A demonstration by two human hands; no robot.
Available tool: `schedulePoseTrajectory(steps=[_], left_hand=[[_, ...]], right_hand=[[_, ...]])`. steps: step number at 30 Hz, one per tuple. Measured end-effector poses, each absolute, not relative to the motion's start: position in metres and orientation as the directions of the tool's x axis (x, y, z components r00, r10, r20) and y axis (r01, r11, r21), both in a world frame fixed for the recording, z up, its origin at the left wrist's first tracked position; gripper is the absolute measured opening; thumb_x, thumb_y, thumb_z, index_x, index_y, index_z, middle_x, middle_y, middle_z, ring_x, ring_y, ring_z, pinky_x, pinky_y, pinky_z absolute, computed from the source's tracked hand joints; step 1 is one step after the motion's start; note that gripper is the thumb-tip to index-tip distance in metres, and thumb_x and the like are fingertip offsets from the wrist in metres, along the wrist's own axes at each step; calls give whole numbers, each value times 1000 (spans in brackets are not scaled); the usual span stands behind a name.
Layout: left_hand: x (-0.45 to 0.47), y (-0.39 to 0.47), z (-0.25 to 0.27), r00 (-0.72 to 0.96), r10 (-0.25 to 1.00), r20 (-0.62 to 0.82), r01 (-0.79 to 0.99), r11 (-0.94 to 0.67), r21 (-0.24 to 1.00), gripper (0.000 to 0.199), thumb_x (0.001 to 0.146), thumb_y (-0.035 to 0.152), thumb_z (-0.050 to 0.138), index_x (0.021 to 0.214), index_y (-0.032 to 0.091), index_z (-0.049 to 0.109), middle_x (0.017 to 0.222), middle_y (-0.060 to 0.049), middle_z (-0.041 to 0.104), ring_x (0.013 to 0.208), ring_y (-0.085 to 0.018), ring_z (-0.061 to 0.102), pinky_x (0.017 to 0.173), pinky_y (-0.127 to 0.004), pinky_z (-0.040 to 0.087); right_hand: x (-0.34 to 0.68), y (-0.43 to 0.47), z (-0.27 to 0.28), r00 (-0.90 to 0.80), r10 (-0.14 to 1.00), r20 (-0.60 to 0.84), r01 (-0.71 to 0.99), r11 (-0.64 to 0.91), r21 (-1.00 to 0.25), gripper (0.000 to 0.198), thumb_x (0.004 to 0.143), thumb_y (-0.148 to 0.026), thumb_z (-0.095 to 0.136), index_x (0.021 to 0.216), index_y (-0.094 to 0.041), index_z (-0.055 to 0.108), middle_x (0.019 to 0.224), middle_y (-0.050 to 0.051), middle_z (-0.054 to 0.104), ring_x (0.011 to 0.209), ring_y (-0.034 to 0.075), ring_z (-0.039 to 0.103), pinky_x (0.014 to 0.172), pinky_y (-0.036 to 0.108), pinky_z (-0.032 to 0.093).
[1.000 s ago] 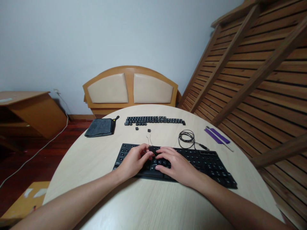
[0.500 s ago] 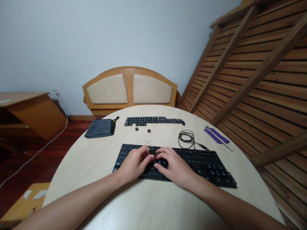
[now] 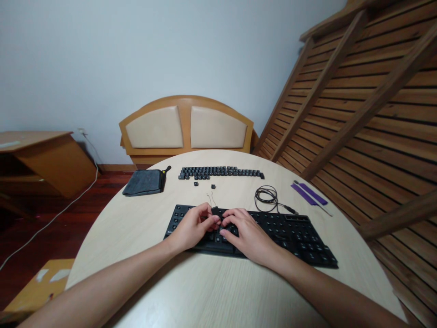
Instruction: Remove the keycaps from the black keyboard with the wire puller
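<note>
My left hand (image 3: pixel 196 225) is closed over the left-middle part of a black keyboard (image 3: pixel 293 239). Held in it is a keycap puller (image 3: pixel 214 210), its dark handle showing above the fingers and its two thin wires pointing up and away. Thumb and fingertips are pinched together; whether a keycap is also between them is hidden. My right hand (image 3: pixel 247 237) rests on the keyboard just beside, fingers curved and thumb apart from the index finger. Dark keys show in that gap. Several switches on the keyboard stand bare.
Loose black keycaps (image 3: pixel 218 171) lie in rows at the far side of the round table (image 3: pixel 239 291), with two single keycaps (image 3: pixel 195 184) nearer. Around them are a grey cloth pouch (image 3: pixel 142 182), a coiled cable (image 3: pixel 266 200) and purple strips (image 3: pixel 309 193) with a thin metal rod.
The keycap puller has tilted slightly left and its handle shows farther up beyond my left hand's fingers. My left fingertips have shifted a little; my right hand is nearly still.
</note>
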State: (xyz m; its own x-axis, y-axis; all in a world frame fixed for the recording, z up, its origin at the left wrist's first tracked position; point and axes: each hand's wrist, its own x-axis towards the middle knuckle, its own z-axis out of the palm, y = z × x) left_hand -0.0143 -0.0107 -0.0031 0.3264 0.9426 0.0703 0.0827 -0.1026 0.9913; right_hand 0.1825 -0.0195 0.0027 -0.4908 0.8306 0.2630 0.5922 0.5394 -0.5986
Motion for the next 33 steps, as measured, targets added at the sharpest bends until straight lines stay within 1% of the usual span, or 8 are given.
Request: schedulePoseTrajectory(steps=[4,7,10,17,21,23,28,33], left_hand=[[-14,-13,0,307,949,76,31,-90,995,29,84,41,67,79,18,51,75,-2,67,70,-15,64,64,-25,49],[-14,-16,1,312,940,135,37,-154,987,25,86,38,66,79,18,53,75,-1,68,70,-15,64,66,-25,48],[-14,-18,2,314,933,176,78,-210,975,22,87,35,65,79,17,55,75,-1,69,69,-14,62,66,-24,47],[-15,-17,1,292,946,140,83,-171,982,23,87,36,66,80,17,54,71,-1,68,67,-15,63,64,-25,48],[-15,-18,1,297,943,151,67,-178,982,24,86,37,66,80,17,55,72,-2,67,68,-15,63,65,-26,48],[-16,-18,2,295,943,156,59,-181,982,24,86,37,66,80,17,55,72,-1,67,68,-15,62,65,-26,48],[-15,-19,3,292,945,147,86,-179,980,26,84,39,67,78,17,54,69,0,66,67,-16,62,64,-27,47],[-13,-19,3,288,946,149,65,-175,982,24,85,37,66,79,17,54,72,-1,66,66,-14,60,64,-25,46]], right_hand=[[182,-20,2,-480,828,289,576,546,-608,10,83,-22,68,93,-22,64,105,5,65,106,22,55,93,37,44],[182,-20,1,-475,827,301,559,547,-623,12,81,-21,70,91,-22,64,99,4,67,105,22,57,92,37,44],[183,-20,0,-451,841,299,538,523,-661,16,78,-20,72,92,-22,65,101,4,67,106,22,58,94,38,44],[184,-21,4,-438,864,250,444,449,-775,27,77,-15,72,102,-22,64,99,2,69,95,18,64,88,32,48],[184,-23,8,-449,849,279,418,476,-774,18,80,-16,71,94,-22,63,94,0,69,92,17,64,86,30,48],[184,-24,10,-473,831,293,417,504,-757,12,83,-17,69,93,-23,66,95,-1,70,93,17,64,87,30,47],[184,-23,10,-508,806,304,423,541,-727,11,85,-21,69,96,-25,70,97,0,73,95,18,65,89,32,47],[185,-21,8,-496,803,330,404,550,-731,14,83,-18,71,95,-24,68,108,2,69,109,19,60,98,33,44]])
